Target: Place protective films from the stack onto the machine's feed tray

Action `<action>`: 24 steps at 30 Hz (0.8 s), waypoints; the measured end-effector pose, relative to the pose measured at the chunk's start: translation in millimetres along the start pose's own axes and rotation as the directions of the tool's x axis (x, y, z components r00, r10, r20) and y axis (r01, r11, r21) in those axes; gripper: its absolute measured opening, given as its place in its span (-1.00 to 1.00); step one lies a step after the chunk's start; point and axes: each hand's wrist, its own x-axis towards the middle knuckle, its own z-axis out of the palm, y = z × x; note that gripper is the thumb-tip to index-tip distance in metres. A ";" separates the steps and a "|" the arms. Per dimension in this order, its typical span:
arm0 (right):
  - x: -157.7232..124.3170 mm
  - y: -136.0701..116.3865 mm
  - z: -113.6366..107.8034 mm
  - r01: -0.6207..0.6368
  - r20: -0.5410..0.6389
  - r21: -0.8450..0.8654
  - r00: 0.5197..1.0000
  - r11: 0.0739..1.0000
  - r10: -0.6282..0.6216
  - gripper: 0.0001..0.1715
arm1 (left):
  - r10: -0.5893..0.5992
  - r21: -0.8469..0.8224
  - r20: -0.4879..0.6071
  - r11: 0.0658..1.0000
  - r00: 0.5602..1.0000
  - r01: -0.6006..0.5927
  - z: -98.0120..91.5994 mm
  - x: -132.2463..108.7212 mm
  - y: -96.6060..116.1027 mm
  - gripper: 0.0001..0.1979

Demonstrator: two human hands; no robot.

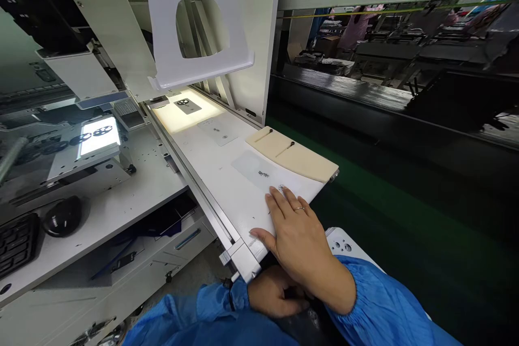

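Observation:
My right hand (298,232) lies with fingers spread on the near end of the white conveyor surface (214,173), its fingertips at the edge of a thin translucent sheet (251,165) with small dark marks. Under my right forearm and beyond the conveyor's near end, my left hand (275,294) hangs low; its fingers are partly hidden, and whether it holds anything does not show. Farther up the surface lies a second translucent sheet (221,132). A grey plate with black circles (188,106) rests on the glowing area at the far end.
Along the conveyor's right edge lies a cream board (292,154) with two dark pins. A white machine cover (203,65) overhangs the far end. To the left are a lit screen (99,138), a black mouse (62,217) and a keyboard (18,243). A white perforated piece (344,243) sits at right.

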 end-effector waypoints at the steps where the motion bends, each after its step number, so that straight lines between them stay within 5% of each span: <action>1: 4.1 1.1 -1.9 -0.002 0.003 0.005 1.000 1.000 0.002 -0.15 | -0.001 -0.019 -0.004 1.000 1.000 0.001 -0.8 0.0 1.2 -0.75; 6: 29.6 11.3 -7.6 0.081 0.067 0.078 0.994 0.994 -0.086 -0.42 | -0.087 -0.087 0.042 0.992 0.995 0.090 -2.4 -0.4 2.9 -0.72; 24: 37.1 10.3 -5.4 0.043 0.160 0.172 0.985 0.984 -0.071 -0.28 | -0.075 -0.099 0.037 0.992 0.997 0.078 -1.3 -1.1 0.5 -0.71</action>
